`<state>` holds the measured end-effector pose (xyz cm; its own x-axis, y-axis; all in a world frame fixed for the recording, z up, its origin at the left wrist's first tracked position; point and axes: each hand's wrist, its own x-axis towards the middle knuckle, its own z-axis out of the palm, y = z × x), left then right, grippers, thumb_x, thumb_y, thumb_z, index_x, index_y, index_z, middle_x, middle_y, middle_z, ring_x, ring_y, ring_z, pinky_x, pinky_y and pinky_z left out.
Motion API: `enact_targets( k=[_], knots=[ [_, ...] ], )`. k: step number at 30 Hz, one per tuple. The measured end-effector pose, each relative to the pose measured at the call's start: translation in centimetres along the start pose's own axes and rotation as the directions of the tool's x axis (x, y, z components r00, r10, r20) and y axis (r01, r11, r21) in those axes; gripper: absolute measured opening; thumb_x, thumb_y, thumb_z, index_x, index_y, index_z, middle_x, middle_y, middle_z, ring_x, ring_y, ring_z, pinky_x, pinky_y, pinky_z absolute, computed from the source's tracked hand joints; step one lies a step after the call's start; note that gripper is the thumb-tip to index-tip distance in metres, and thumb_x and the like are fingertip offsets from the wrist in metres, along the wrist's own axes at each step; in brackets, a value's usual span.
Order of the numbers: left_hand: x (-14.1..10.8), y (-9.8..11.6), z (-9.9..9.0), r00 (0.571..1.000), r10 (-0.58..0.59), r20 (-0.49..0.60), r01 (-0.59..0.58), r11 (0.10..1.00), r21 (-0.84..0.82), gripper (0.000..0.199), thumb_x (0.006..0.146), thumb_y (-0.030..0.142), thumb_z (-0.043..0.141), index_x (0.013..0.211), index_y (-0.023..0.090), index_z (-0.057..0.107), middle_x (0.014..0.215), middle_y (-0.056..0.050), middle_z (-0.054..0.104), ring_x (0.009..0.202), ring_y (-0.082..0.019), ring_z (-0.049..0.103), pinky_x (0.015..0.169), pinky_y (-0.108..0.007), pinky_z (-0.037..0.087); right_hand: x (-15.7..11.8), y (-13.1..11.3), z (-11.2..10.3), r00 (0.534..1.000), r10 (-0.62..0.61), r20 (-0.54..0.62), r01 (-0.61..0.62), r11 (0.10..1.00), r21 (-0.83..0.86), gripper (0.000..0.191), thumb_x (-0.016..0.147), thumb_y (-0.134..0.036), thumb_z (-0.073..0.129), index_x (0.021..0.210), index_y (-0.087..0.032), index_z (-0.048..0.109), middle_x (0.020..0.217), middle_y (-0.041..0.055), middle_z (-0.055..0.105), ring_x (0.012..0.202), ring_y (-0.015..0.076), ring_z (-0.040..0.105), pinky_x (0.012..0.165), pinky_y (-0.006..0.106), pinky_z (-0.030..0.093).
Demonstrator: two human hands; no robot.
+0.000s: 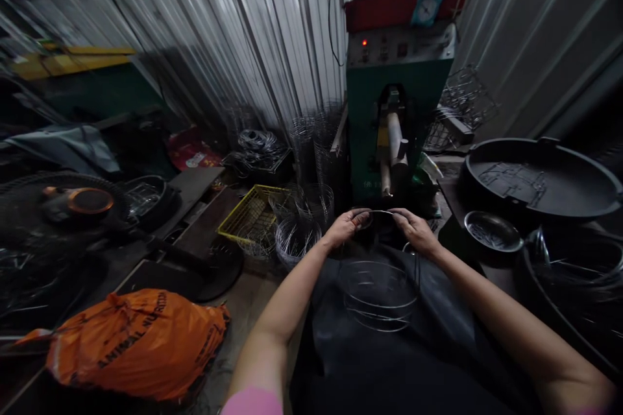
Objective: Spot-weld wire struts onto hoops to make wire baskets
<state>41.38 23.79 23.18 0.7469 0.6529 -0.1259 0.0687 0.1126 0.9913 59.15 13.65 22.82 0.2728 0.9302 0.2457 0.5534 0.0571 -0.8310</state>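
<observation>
Just below the arms of the green machine, both my hands pinch a thin, bowed metal wire (381,211). My left hand (343,228) is closed on its left part and my right hand (415,231) on its right part. Whether this wire belongs to a full ring cannot be told. Over the dark apron (389,363) on my lap sits a round wire frame (379,305) made of several thin hoops, blurred in places. Two metal arms (395,136) stick out of the green machine (363,117) toward me.
A red lamp (365,43) glows on the machine's panel. To the left are a yellow basket (228,224), a container of wires (292,259), a fan (82,201) and an orange bag (141,343). At right stand a large black pan (574,198) and a small bowl (493,231) of metal pieces.
</observation>
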Motion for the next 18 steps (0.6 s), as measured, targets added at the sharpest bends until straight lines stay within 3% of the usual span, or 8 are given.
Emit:
enact_targets(
  k=[3, 5, 11, 14, 16, 18],
  knots=[
    [0.9, 0.1, 0.0, 0.991, -0.13, -0.032, 0.132, 0.989, 0.06, 0.047, 0.077, 0.045, 0.051, 0.112, 0.014, 0.055, 0.049, 0.006, 0.044, 0.037, -0.002, 0.026, 0.037, -0.016, 0.02, 1.1, 1.8, 0.8, 1.0, 0.016, 0.005, -0.015, 0.996, -0.087, 0.038, 0.081, -0.047, 0.037, 0.088, -0.017, 0.06, 0.074, 0.0031, 0.06, 0.071, 0.0172, 0.054, 0.062, 0.025, 0.041],
    [1.3, -0.5, -0.2, 0.988, -0.143, -0.052, 0.147, 0.986, 0.085, 0.043, 0.079, 0.042, 0.049, 0.112, 0.015, 0.055, 0.049, 0.006, 0.045, 0.036, -0.002, 0.025, 0.036, -0.016, 0.02, 1.4, 2.7, 1.2, 1.0, 0.006, 0.01, -0.004, 0.992, -0.123, 0.038, 0.082, -0.047, 0.035, 0.085, -0.017, 0.059, 0.072, 0.0029, 0.059, 0.067, 0.0166, 0.053, 0.061, 0.024, 0.04],
    [2.1, -2.6, -0.7, 0.997, -0.058, -0.044, 0.065, 0.98, 0.188, 0.038, 0.081, 0.034, 0.048, 0.113, 0.014, 0.055, 0.053, 0.004, 0.05, 0.04, -0.004, 0.038, 0.038, -0.014, 0.032, 1.2, 4.2, 1.5, 0.997, -0.065, 0.042, 0.074, 0.959, -0.273, 0.038, 0.085, -0.047, 0.034, 0.085, -0.018, 0.059, 0.06, 0.0008, 0.054, 0.054, 0.0139, 0.048, 0.054, 0.023, 0.036],
    [2.4, -2.7, -0.7, 0.999, -0.009, -0.034, 0.017, 0.962, 0.272, 0.038, 0.082, 0.031, 0.046, 0.117, 0.016, 0.052, 0.064, 0.001, 0.057, 0.042, -0.004, 0.042, 0.041, -0.016, 0.037, 1.2, 4.7, 1.4, 0.997, -0.07, 0.038, 0.079, 0.937, -0.341, 0.036, 0.086, -0.042, 0.034, 0.095, -0.019, 0.059, 0.065, 0.0027, 0.058, 0.055, 0.0157, 0.053, 0.054, 0.023, 0.037],
    [2.6, -2.6, -0.5, 0.997, 0.073, -0.029, -0.057, 0.921, 0.385, 0.038, 0.082, 0.027, 0.045, 0.118, 0.018, 0.051, 0.075, -0.001, 0.061, 0.046, -0.005, 0.046, 0.046, -0.018, 0.042, 1.2, 5.0, 1.3, 0.997, -0.061, 0.047, 0.075, 0.917, -0.391, 0.035, 0.087, -0.035, 0.033, 0.109, -0.02, 0.056, 0.072, 0.0043, 0.062, 0.06, 0.0175, 0.057, 0.057, 0.024, 0.039],
    [3.0, -2.4, -0.5, 0.979, 0.203, 0.004, -0.174, 0.825, 0.538, 0.039, 0.08, 0.017, 0.044, 0.118, 0.019, 0.052, 0.084, -0.002, 0.062, 0.059, -0.008, 0.053, 0.059, -0.021, 0.047, 1.3, 5.2, 1.1, 0.995, -0.051, 0.083, 0.084, 0.879, -0.469, 0.039, 0.087, -0.027, 0.031, 0.123, -0.023, 0.046, 0.08, 0.0053, 0.063, 0.065, 0.0187, 0.058, 0.058, 0.025, 0.04]
  ],
)
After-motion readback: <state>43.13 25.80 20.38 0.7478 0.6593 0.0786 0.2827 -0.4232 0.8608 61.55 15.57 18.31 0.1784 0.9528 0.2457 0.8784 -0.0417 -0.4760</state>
